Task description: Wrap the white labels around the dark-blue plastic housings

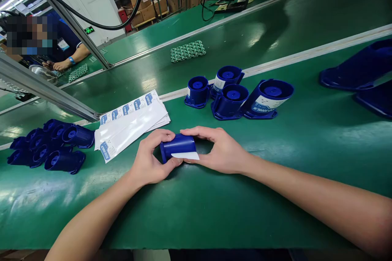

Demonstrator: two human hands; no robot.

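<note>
Between my two hands a blue plastic housing [178, 144] lies on its side, just over the green bench. A white label [185, 155] lies along its near side, one end sticking out past the housing. My left hand [154, 157] is closed round the housing's left end, thumb near the label. With fingers and thumb on the right part of the housing and on the label, my right hand [219, 149] is closed as well. Sheets of labels [131, 126] with blue print lie beyond my left hand.
Several blue housings [65, 161] lie on their sides at the left. Others, some labelled [268, 98], stand upright beyond my right hand. Larger blue parts [361, 67] are at far right. A green circuit panel [188, 51] lies on the conveyor; co-workers sit across it. A metal post [52, 85] rises at left.
</note>
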